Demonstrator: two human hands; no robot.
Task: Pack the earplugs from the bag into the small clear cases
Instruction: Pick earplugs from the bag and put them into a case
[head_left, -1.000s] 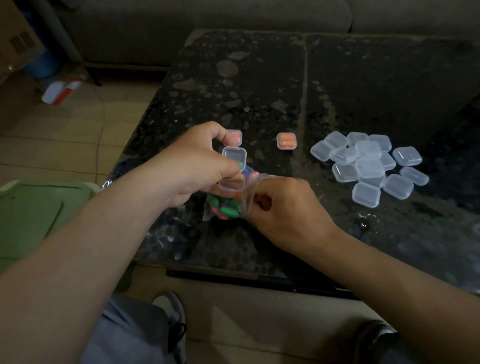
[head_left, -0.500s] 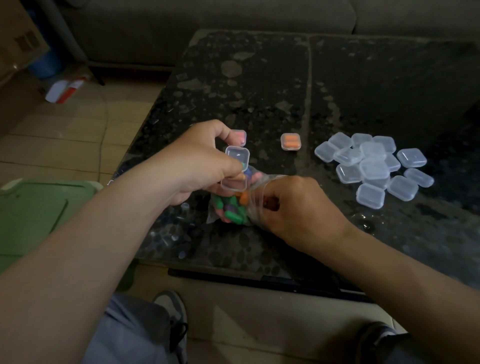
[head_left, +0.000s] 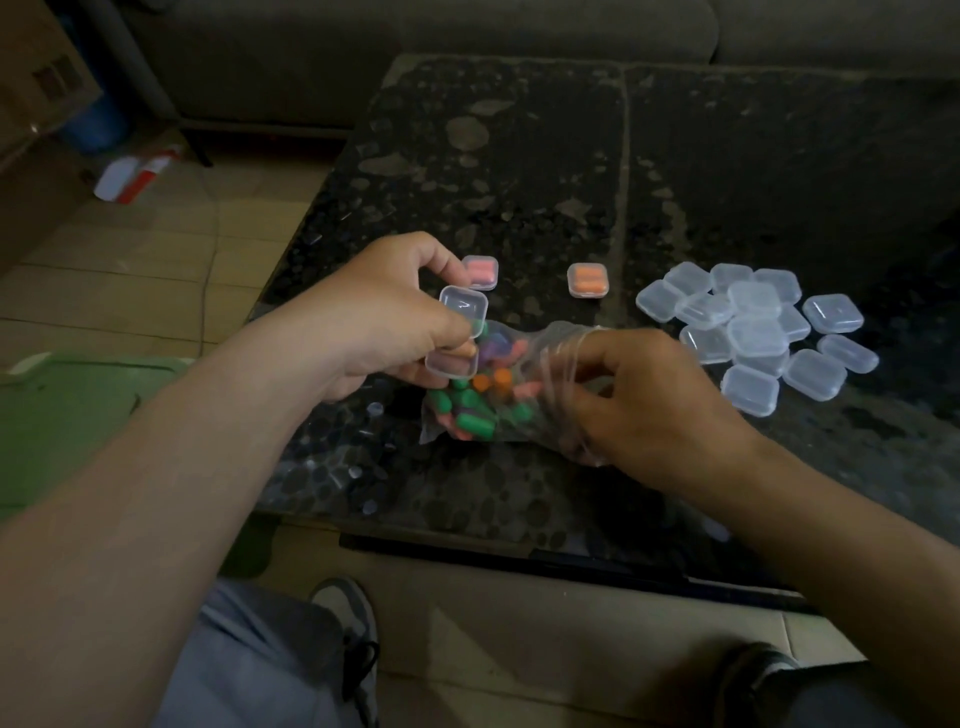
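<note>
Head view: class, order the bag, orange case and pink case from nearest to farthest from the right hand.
1. bag: touching the right hand.
2. orange case: beyond it, centre.
3. pink case: farther left, beside the left hand.

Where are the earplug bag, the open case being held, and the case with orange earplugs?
earplug bag (head_left: 470, 418), head view, lower left part, over green earplugs.
open case (head_left: 464, 306), head view, its raised lid.
orange-filled case (head_left: 588, 280), head view, middle of its lid.

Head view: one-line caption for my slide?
Left hand holds an open clear case by the earplug bag while right hand reaches inside.
</note>
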